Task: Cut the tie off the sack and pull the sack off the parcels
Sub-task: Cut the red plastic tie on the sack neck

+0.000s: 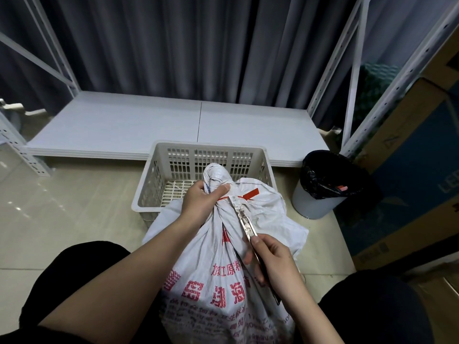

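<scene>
A white woven sack (218,276) with red printing stands upright on the floor between my knees, bulging and full. Its gathered neck is cinched by a red tie (249,194) whose tag sticks out to the right. My left hand (202,202) is closed around the bunched neck just at the tie. My right hand (272,261) grips a metal utility knife (242,218), and the blade tip rests against the red tie beside my left thumb. The parcels inside the sack are hidden.
A white slotted plastic basket (149,192) sits on the floor right behind the sack. A bin with a black liner (320,184) stands to the right. Low white shelf boards (149,127), metal racking and cardboard boxes (407,180) surround the spot.
</scene>
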### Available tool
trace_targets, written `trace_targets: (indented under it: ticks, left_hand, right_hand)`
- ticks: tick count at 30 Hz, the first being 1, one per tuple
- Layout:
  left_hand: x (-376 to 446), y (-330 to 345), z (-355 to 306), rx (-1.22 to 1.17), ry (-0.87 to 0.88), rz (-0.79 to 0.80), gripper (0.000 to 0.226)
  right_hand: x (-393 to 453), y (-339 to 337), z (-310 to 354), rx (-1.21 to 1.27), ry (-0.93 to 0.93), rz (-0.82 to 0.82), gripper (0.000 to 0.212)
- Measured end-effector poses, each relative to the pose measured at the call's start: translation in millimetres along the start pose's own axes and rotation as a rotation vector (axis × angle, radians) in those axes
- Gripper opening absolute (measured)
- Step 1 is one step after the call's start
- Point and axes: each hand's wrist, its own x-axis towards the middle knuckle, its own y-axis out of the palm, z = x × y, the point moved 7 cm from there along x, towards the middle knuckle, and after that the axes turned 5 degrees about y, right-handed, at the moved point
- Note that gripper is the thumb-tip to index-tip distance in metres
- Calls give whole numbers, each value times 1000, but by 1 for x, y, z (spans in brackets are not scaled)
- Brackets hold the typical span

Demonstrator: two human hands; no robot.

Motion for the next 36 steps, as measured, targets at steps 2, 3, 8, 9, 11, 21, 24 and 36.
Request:
trace_targets:
  ticks: [2,3,8,9,11,21,24,36]
  left_hand:
    - [0,0,0,-5,1,7,38]
    - [0,0,0,-11,1,8,35]
    - [-1,1,0,-29,1,12,31]
    - [-1,1,0,-29,0,13,32]
    - [-1,1,0,-29,-6,17,34]
    - [-5,3,-3,-120,-49,80,36]
    - [-7,1,-7,-106,-49,85,30]
    - [-8,2,-11,-127,-23,57,22]
  right_hand:
    - [-1,0,-2,29,24,7,31]
    - [-1,0,-3,46,39,11,29]
    - [-1,-2,-6,35,69,26,29]
    - [-1,-3,-7,36,74,23,29]
    - [-2,-4,-9,40,80,9,29]
    - [3,2,-7,72,58,8,28]
    - [6,2,-9,37,45,9,29]
    - [12,7,-20,191,23,46,26]
